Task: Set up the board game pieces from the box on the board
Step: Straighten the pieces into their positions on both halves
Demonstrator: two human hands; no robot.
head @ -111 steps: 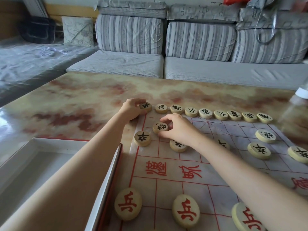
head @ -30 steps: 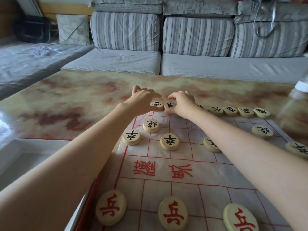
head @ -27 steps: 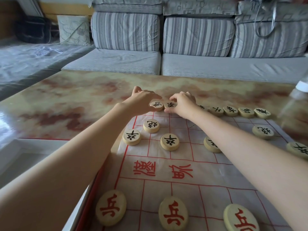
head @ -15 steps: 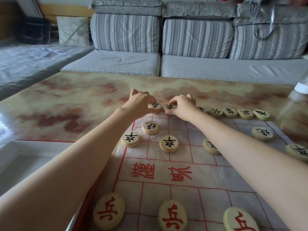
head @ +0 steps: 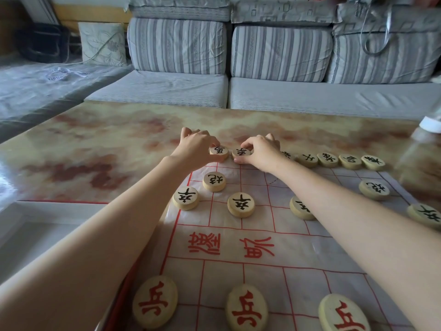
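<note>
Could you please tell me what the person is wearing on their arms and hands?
No sleeves show on the left arm or right arm. The left grip and right grip are bare hands: no gloves, rings, watch or bracelet visible.

Board (head: 298, 249) lay on counter (head: 107, 144); box (head: 47, 207) just left of board's near corner, sofa (head: 310, 96) behind counter's far edge. Far row (head: 328, 160) ran along board's far edge. At that row's left end, left hand (head: 195, 149) sat on left disc (head: 218, 151), right hand (head: 261, 151) on right disc (head: 241, 152), discs just beside each other. Three discs (head: 241, 204) stood before the hands; near row (head: 247, 308) closest to camera. Bottle (head: 429, 125) at counter's right edge
</note>
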